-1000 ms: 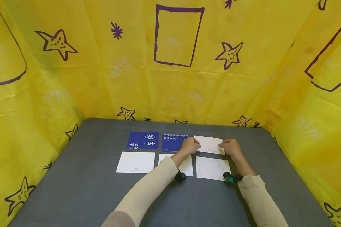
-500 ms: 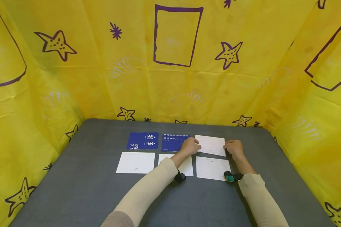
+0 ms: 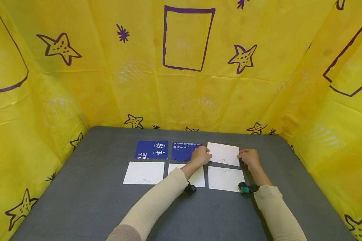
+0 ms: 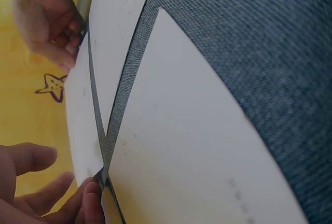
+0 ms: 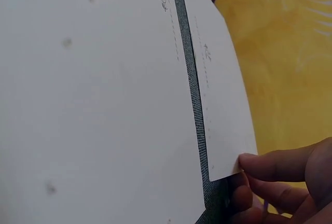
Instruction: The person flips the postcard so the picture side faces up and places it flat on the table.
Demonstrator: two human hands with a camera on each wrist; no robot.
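A white postcard at the right end of the far row is held by both hands. My left hand pinches its left edge; in the left wrist view thumb and finger meet at the corner of the postcard. My right hand pinches the right edge, with the thumb on top and fingers beneath in the right wrist view. Just below lies another white postcard, separated by a narrow gap. A blue postcard with white characters lies left of the held one, its right part hidden by my left hand.
Another blue postcard lies at the far left of the layout. The near row also has a white postcard and a white postcard partly covered by my left forearm. Yellow patterned cloth surrounds the grey tabletop.
The held postcard has shifted slightly to the right, and my right hand has moved right with it. My left hand has stayed nearly in place. The other postcards have not moved.
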